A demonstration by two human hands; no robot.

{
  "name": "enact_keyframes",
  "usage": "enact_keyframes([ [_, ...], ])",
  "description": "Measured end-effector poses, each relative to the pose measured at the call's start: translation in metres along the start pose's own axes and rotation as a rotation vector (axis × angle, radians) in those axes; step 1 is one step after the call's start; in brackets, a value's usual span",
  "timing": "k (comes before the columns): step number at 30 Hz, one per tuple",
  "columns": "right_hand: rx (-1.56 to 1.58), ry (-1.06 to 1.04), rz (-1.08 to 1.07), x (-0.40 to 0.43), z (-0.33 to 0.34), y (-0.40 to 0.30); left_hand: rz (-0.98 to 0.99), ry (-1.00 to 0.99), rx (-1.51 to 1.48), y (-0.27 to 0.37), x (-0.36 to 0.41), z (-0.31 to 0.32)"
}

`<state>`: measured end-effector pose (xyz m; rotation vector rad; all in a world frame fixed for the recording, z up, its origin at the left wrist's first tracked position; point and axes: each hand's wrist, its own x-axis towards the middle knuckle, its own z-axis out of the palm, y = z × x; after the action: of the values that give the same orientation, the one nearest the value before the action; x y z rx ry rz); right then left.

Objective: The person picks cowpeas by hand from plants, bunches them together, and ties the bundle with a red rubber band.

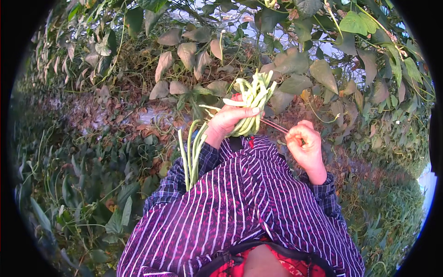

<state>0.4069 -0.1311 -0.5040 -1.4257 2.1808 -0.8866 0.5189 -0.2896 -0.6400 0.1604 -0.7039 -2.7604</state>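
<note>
A folded bundle of pale green long beans [254, 95] is gripped in my left hand [230, 117], its thumb pressed across the front. From the bundle's right side a thin reddish band or string [275, 125] runs taut, doubled, to my right hand [304, 143]. My right fingers are curled around its far end, apart from the beans. Several more long beans [193, 155] stand beside my left forearm, against the checked sleeve [169, 187]; what holds them there is hidden.
Climbing bean plants with broad leaves [187, 55] hang close beyond my hands. Low leafy vines [100, 194] grow at my left, and more foliage [377, 207] at my right. Dry leaves [145, 131] and pale sheeting [152, 116] cover the ground between the plants.
</note>
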Motion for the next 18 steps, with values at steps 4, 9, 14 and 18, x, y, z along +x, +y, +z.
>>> enact_keyframes([
  [4,0.193,0.075,0.178,0.012,-0.029,0.032,0.12,-0.02,-0.039,-0.012,0.037,0.025],
  [9,-0.158,-0.37,-0.101,0.017,-0.089,0.051,0.162,0.048,0.03,-0.034,0.085,0.072],
  [14,1.053,-0.26,-0.146,0.015,-0.156,0.067,0.141,0.076,-0.038,-0.059,0.12,0.121],
  [18,1.804,0.063,-0.168,0.044,-0.222,0.078,0.267,0.111,-0.086,-0.046,0.167,0.21],
])
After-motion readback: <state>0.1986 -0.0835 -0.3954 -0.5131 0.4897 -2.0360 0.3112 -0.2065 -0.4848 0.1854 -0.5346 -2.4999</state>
